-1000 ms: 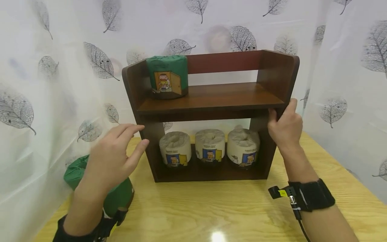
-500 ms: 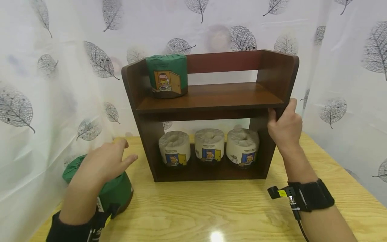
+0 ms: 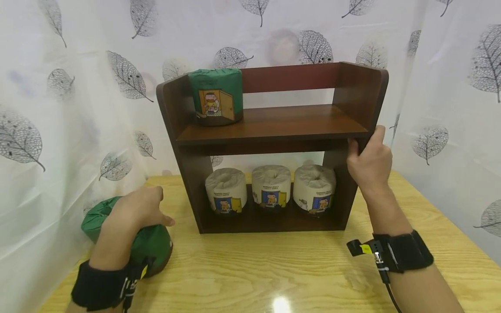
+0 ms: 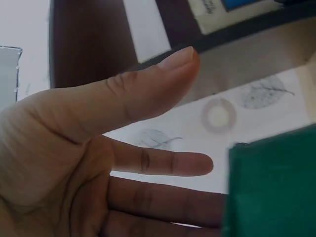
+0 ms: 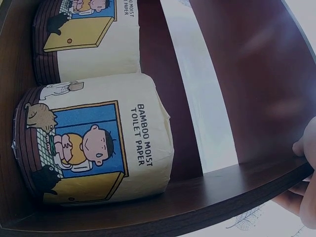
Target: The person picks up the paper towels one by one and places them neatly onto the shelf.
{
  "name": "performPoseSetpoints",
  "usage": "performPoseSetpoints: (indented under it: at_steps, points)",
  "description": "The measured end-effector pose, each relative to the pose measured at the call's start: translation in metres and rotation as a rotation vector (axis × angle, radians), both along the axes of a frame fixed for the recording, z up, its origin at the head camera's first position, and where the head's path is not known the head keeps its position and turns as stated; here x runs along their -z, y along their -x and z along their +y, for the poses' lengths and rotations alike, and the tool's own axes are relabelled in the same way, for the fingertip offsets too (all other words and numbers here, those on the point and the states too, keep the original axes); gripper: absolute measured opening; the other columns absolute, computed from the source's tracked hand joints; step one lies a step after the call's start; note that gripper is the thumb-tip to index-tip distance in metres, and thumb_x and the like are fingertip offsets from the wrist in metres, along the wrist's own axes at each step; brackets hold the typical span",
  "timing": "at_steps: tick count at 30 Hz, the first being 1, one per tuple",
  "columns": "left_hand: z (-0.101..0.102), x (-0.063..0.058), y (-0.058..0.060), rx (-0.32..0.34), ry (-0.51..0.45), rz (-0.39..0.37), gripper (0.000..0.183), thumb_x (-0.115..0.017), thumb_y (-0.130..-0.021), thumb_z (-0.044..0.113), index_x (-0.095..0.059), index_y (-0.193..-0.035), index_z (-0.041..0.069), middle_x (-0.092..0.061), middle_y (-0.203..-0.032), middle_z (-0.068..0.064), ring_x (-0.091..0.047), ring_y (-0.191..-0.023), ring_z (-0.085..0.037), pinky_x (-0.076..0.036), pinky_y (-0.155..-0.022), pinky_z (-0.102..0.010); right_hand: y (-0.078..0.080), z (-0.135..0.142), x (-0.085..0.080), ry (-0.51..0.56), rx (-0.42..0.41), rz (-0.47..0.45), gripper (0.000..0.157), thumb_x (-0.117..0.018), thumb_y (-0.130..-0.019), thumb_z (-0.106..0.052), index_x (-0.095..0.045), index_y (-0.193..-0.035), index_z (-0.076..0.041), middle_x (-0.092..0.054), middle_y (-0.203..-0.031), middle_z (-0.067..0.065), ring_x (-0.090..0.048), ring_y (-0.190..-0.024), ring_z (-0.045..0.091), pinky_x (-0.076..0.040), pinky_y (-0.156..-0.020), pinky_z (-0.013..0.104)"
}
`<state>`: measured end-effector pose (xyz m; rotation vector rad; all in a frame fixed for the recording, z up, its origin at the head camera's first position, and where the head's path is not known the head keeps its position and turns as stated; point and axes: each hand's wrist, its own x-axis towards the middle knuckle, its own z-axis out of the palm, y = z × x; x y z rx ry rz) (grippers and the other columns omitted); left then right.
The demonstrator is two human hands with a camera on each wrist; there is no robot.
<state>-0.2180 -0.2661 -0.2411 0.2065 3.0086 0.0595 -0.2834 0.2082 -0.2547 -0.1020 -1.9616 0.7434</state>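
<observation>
My left hand hovers at a green-wrapped toilet roll on the table at the left, hiding part of it. In the left wrist view its thumb and fingers are spread, with the green roll near the fingertips; whether they touch is unclear. My right hand grips the right side panel of a dark brown two-tier shelf. Another green toilet roll stands at the left of the upper tier. Below stand three cream toilet rolls, the rightmost roll large in the right wrist view.
The shelf stands on a light wood-grain table. Behind and beside it hangs a white curtain with dark leaf prints. Each wrist wears a black strap with a cable; the right wrist strap is plainly visible.
My left hand has moved down and left, away from the shelf's left side, to the green roll on the table. The right hand keeps its hold on the shelf.
</observation>
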Motion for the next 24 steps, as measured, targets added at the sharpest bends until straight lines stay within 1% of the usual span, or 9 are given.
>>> performPoseSetpoints:
  at_steps: [3, 7, 10, 12, 15, 17, 19, 22, 24]
  points:
    - [-0.004, 0.001, 0.002, -0.014, 0.011, -0.011, 0.087, -0.074, -0.06, 0.062, -0.052, -0.112, -0.005, -0.06, -0.102, -0.018, -0.058, -0.083, -0.032, -0.049, -0.065, -0.046, 0.0, 0.0, 0.0, 0.001, -0.002, 0.002, 0.043, -0.055, -0.085, -0.033, -0.041, -0.11, 0.0, -0.055, -0.075, 0.033, -0.052, -0.078, 0.055, -0.039, -0.065, 0.064]
    - [-0.009, -0.002, 0.0, -0.063, 0.018, -0.022, 0.082, -0.074, -0.056, 0.064, -0.053, -0.099, -0.002, -0.058, -0.087, -0.012, -0.055, -0.073, -0.026, -0.047, -0.058, -0.042, 0.0, 0.0, 0.0, 0.002, -0.001, 0.002, 0.043, -0.055, -0.085, -0.033, -0.041, -0.11, 0.0, -0.055, -0.076, 0.034, -0.052, -0.078, 0.055, -0.039, -0.065, 0.064]
    - [-0.01, -0.002, -0.001, -0.084, 0.022, -0.029, 0.078, -0.074, -0.052, 0.067, -0.053, -0.089, 0.002, -0.055, -0.076, -0.007, -0.051, -0.066, -0.022, -0.045, -0.054, -0.039, 0.0, 0.0, 0.0, 0.003, 0.002, -0.001, 0.044, -0.055, -0.085, -0.033, -0.041, -0.11, 0.0, -0.055, -0.076, 0.034, -0.052, -0.078, 0.055, -0.039, -0.065, 0.064]
    - [-0.009, 0.001, 0.0, -0.081, 0.035, -0.038, 0.076, -0.074, -0.051, 0.069, -0.054, -0.085, 0.004, -0.054, -0.074, -0.005, -0.05, -0.064, -0.021, -0.044, -0.053, -0.039, -0.001, -0.001, 0.0, 0.004, 0.002, -0.003, 0.044, -0.055, -0.085, -0.034, -0.041, -0.11, 0.0, -0.055, -0.076, 0.034, -0.052, -0.078, 0.055, -0.039, -0.065, 0.064]
    - [-0.007, 0.008, 0.006, -0.069, 0.053, -0.051, 0.071, -0.074, -0.052, 0.069, -0.056, -0.081, 0.006, -0.054, -0.073, -0.004, -0.05, -0.064, -0.02, -0.045, -0.055, -0.04, -0.001, -0.001, 0.0, 0.003, 0.001, -0.004, 0.044, -0.055, -0.086, -0.034, -0.041, -0.11, 0.0, -0.054, -0.076, 0.034, -0.052, -0.078, 0.055, -0.039, -0.065, 0.064]
    - [-0.006, 0.013, 0.011, -0.051, 0.057, -0.053, 0.071, -0.074, -0.054, 0.066, -0.058, -0.085, 0.004, -0.056, -0.076, -0.005, -0.052, -0.067, -0.022, -0.046, -0.058, -0.043, -0.001, -0.001, 0.0, 0.002, 0.001, -0.005, 0.044, -0.054, -0.086, -0.034, -0.04, -0.11, 0.0, -0.054, -0.076, 0.034, -0.052, -0.078, 0.055, -0.039, -0.065, 0.064]
    - [-0.005, 0.017, 0.016, -0.02, 0.051, -0.042, 0.08, -0.075, -0.055, 0.065, -0.059, -0.098, -0.001, -0.059, -0.085, -0.012, -0.056, -0.076, -0.027, -0.048, -0.065, -0.046, -0.002, -0.001, -0.001, -0.001, 0.001, -0.006, 0.044, -0.054, -0.086, -0.034, -0.04, -0.11, 0.0, -0.055, -0.076, 0.034, -0.052, -0.078, 0.055, -0.039, -0.065, 0.064]
    - [-0.002, 0.021, 0.02, 0.03, 0.032, -0.032, 0.099, -0.076, -0.055, 0.062, -0.05, -0.122, -0.005, -0.058, -0.107, -0.023, -0.055, -0.095, -0.039, -0.047, -0.077, -0.052, -0.002, -0.001, -0.002, -0.003, 0.002, -0.008, 0.045, -0.054, -0.086, -0.034, -0.04, -0.111, 0.0, -0.055, -0.077, 0.034, -0.052, -0.079, 0.055, -0.039, -0.065, 0.065]
    - [0.002, 0.022, 0.021, 0.065, 0.036, -0.033, 0.108, -0.078, -0.054, 0.061, -0.042, -0.131, -0.006, -0.054, -0.118, -0.027, -0.05, -0.104, -0.044, -0.045, -0.082, -0.054, -0.002, 0.0, -0.001, -0.001, 0.003, -0.009, 0.045, -0.054, -0.086, -0.034, -0.04, -0.111, 0.0, -0.055, -0.077, 0.034, -0.052, -0.079, 0.055, -0.039, -0.066, 0.065]
